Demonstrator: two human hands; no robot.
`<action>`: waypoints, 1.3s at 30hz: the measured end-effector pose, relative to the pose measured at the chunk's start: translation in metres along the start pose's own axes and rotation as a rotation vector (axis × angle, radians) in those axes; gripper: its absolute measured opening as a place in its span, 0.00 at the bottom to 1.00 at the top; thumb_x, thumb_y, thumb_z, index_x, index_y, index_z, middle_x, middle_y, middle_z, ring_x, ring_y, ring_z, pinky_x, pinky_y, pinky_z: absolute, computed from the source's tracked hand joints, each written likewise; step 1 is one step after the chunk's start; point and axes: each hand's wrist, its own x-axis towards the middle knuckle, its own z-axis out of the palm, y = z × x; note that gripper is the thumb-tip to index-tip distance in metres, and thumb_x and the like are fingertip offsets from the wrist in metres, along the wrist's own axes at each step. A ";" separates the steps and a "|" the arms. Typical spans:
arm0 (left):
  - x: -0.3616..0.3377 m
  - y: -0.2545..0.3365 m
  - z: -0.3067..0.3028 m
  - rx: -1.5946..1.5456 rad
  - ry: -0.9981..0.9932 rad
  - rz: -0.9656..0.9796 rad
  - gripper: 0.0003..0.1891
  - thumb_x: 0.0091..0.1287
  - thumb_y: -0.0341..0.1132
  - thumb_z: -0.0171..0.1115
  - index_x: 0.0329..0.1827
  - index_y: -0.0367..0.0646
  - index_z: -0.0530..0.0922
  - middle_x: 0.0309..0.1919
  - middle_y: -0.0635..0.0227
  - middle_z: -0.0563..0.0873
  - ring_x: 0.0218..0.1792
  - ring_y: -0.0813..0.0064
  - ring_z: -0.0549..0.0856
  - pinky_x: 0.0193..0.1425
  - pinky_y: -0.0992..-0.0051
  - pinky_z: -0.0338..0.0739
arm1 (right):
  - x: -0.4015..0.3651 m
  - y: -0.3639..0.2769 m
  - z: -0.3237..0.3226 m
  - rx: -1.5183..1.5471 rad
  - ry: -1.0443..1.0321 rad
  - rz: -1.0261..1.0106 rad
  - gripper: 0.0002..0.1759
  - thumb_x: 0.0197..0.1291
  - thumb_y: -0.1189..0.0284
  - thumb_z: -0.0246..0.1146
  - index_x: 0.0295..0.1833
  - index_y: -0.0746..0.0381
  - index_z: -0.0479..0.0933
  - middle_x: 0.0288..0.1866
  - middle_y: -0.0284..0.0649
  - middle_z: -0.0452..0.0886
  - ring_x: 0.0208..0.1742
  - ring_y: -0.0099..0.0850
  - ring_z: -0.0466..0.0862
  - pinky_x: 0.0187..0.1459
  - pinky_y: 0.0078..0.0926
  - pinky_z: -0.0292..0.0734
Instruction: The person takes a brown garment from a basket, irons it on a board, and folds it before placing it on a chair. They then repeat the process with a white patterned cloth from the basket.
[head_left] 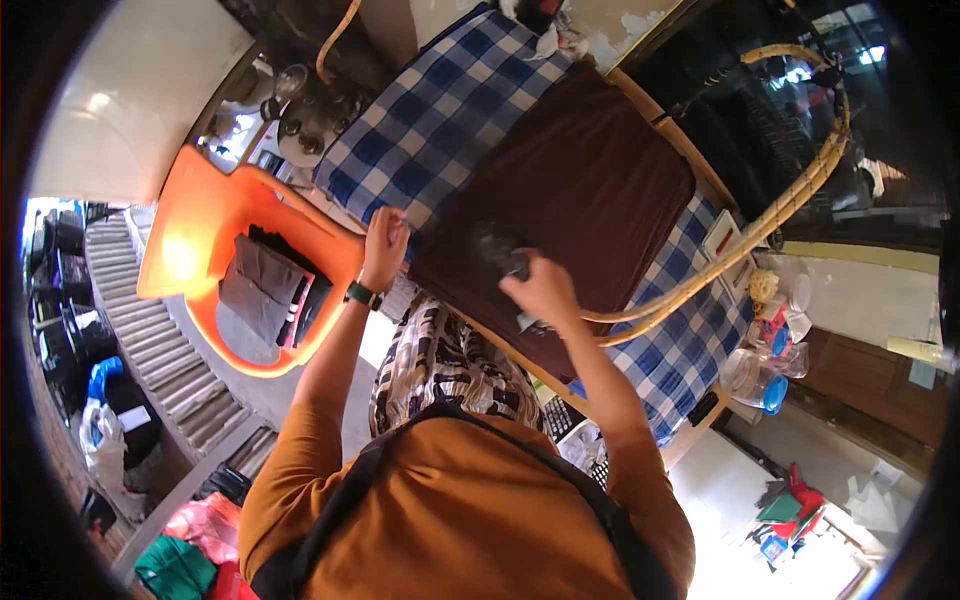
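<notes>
Our right hand [543, 290] is clamped on a dark object [500, 250] lying on the brown cloth [590, 170]. At nine o'clock of it, our left hand [385, 240] is closed on the edge of the checked cloth [430, 120].

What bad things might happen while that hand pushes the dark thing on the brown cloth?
1. The right hand holds what looks like an iron on the brown cloth. If it is hot and rests too long, it may scorch the cloth.
2. The left hand sits at the table edge nearby and might get burned.
3. The yellow cord loops close to the jars at the table's far end, so a tug might knock them off.
</notes>
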 end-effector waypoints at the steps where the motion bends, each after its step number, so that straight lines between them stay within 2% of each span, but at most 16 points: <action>1: 0.023 0.006 0.008 -0.005 -0.011 0.005 0.10 0.62 0.25 0.56 0.46 0.39 0.73 0.30 0.67 0.78 0.31 0.72 0.79 0.39 0.72 0.75 | 0.001 -0.029 0.003 -0.037 -0.096 0.009 0.31 0.44 0.57 0.66 0.53 0.65 0.77 0.37 0.57 0.83 0.42 0.51 0.84 0.47 0.45 0.78; 5: 0.109 -0.008 0.076 -0.190 -0.361 -0.101 0.08 0.68 0.26 0.51 0.48 0.37 0.73 0.36 0.63 0.82 0.36 0.71 0.82 0.39 0.72 0.76 | 0.013 -0.050 0.045 0.003 -0.302 -0.272 0.33 0.46 0.57 0.67 0.57 0.63 0.75 0.37 0.56 0.83 0.43 0.51 0.84 0.46 0.45 0.79; 7: 0.145 -0.011 0.125 -0.301 -0.469 -0.182 0.09 0.72 0.29 0.49 0.50 0.36 0.73 0.38 0.62 0.82 0.37 0.72 0.82 0.39 0.74 0.76 | 0.013 -0.053 0.032 0.039 -0.265 -0.170 0.36 0.46 0.56 0.67 0.61 0.63 0.72 0.37 0.55 0.83 0.43 0.51 0.84 0.45 0.45 0.79; 9: 0.173 0.007 0.164 -0.542 -0.417 -0.558 0.11 0.70 0.35 0.54 0.45 0.34 0.76 0.35 0.59 0.85 0.32 0.73 0.85 0.37 0.73 0.78 | 0.011 -0.036 0.021 0.052 -0.118 -0.036 0.37 0.47 0.56 0.67 0.62 0.64 0.71 0.37 0.55 0.84 0.43 0.51 0.84 0.44 0.45 0.79; 13: 0.202 0.051 0.196 0.186 -0.584 -0.188 0.19 0.69 0.47 0.58 0.40 0.36 0.79 0.34 0.55 0.84 0.37 0.56 0.84 0.38 0.65 0.77 | 0.006 0.015 -0.026 0.040 0.244 0.404 0.35 0.47 0.57 0.67 0.59 0.66 0.71 0.35 0.56 0.83 0.39 0.52 0.85 0.39 0.45 0.79; 16: 0.204 0.047 0.203 0.101 -0.308 0.075 0.13 0.67 0.43 0.60 0.42 0.40 0.77 0.34 0.50 0.83 0.39 0.47 0.81 0.40 0.59 0.76 | -0.017 0.094 -0.050 0.429 0.600 0.680 0.16 0.49 0.64 0.67 0.31 0.68 0.79 0.18 0.43 0.79 0.19 0.32 0.81 0.23 0.34 0.74; 17: 0.205 0.047 0.202 0.096 -0.079 0.211 0.12 0.68 0.41 0.59 0.43 0.41 0.75 0.34 0.49 0.83 0.39 0.47 0.80 0.40 0.58 0.76 | -0.026 0.108 -0.062 0.486 0.668 0.704 0.15 0.50 0.64 0.67 0.30 0.68 0.78 0.17 0.41 0.78 0.17 0.29 0.79 0.21 0.31 0.73; 19: 0.215 0.034 0.201 0.116 -0.136 0.237 0.12 0.68 0.39 0.58 0.45 0.40 0.74 0.35 0.50 0.83 0.39 0.46 0.81 0.41 0.58 0.76 | -0.038 0.141 -0.081 0.541 0.728 0.789 0.11 0.51 0.68 0.65 0.29 0.67 0.76 0.16 0.38 0.77 0.15 0.26 0.76 0.18 0.26 0.70; 21: 0.227 0.020 0.210 0.123 -0.410 0.061 0.11 0.69 0.39 0.57 0.43 0.39 0.75 0.30 0.53 0.83 0.35 0.46 0.81 0.38 0.59 0.76 | -0.039 0.135 -0.091 0.568 0.754 0.713 0.11 0.52 0.69 0.65 0.33 0.67 0.76 0.17 0.37 0.77 0.15 0.25 0.77 0.18 0.26 0.70; 23: 0.245 0.021 0.222 -0.022 -0.377 0.087 0.16 0.66 0.43 0.62 0.38 0.37 0.76 0.25 0.57 0.83 0.29 0.55 0.83 0.34 0.63 0.77 | -0.030 0.122 -0.092 0.586 0.678 0.687 0.12 0.52 0.69 0.65 0.37 0.67 0.75 0.18 0.38 0.78 0.16 0.25 0.77 0.18 0.27 0.71; 25: 0.277 0.063 0.221 -0.082 -0.803 -0.447 0.24 0.62 0.52 0.66 0.36 0.34 0.78 0.24 0.60 0.83 0.28 0.68 0.83 0.33 0.68 0.77 | -0.010 0.096 -0.087 0.613 0.568 0.662 0.19 0.52 0.68 0.67 0.45 0.68 0.73 0.21 0.40 0.79 0.18 0.26 0.79 0.19 0.27 0.73; 26: 0.289 0.067 0.228 0.003 -0.851 -0.420 0.33 0.57 0.60 0.67 0.39 0.30 0.80 0.31 0.59 0.84 0.33 0.77 0.83 0.37 0.74 0.77 | 0.007 0.075 -0.081 0.622 0.524 0.671 0.23 0.51 0.67 0.67 0.49 0.69 0.72 0.22 0.41 0.80 0.19 0.27 0.80 0.20 0.27 0.75; 30: 0.309 0.044 0.289 -0.502 -0.763 -0.451 0.35 0.60 0.61 0.62 0.47 0.30 0.79 0.38 0.51 0.85 0.38 0.69 0.85 0.42 0.72 0.78 | 0.074 0.009 -0.031 0.014 0.354 0.311 0.31 0.51 0.59 0.65 0.54 0.70 0.70 0.26 0.51 0.83 0.28 0.44 0.85 0.30 0.37 0.80; 32: 0.324 0.034 0.313 0.013 -0.305 0.177 0.32 0.64 0.58 0.59 0.53 0.33 0.78 0.45 0.48 0.84 0.43 0.58 0.85 0.45 0.68 0.79 | 0.098 -0.046 -0.028 -0.008 0.023 0.273 0.33 0.50 0.58 0.66 0.59 0.63 0.71 0.30 0.54 0.83 0.35 0.49 0.85 0.37 0.43 0.81; 33: 0.330 0.044 0.310 0.116 -0.291 0.286 0.24 0.69 0.52 0.55 0.54 0.39 0.77 0.48 0.49 0.83 0.43 0.51 0.83 0.43 0.60 0.79 | 0.110 -0.059 -0.018 -0.019 -0.085 0.230 0.34 0.49 0.58 0.68 0.61 0.59 0.71 0.32 0.55 0.83 0.38 0.49 0.85 0.41 0.43 0.81; 39: 0.341 0.037 0.304 0.183 -0.397 0.453 0.11 0.71 0.37 0.54 0.51 0.43 0.75 0.44 0.53 0.79 0.41 0.47 0.79 0.38 0.55 0.76 | 0.133 -0.057 -0.028 0.008 -0.073 0.209 0.40 0.50 0.55 0.65 0.67 0.64 0.65 0.34 0.56 0.83 0.37 0.52 0.85 0.40 0.45 0.82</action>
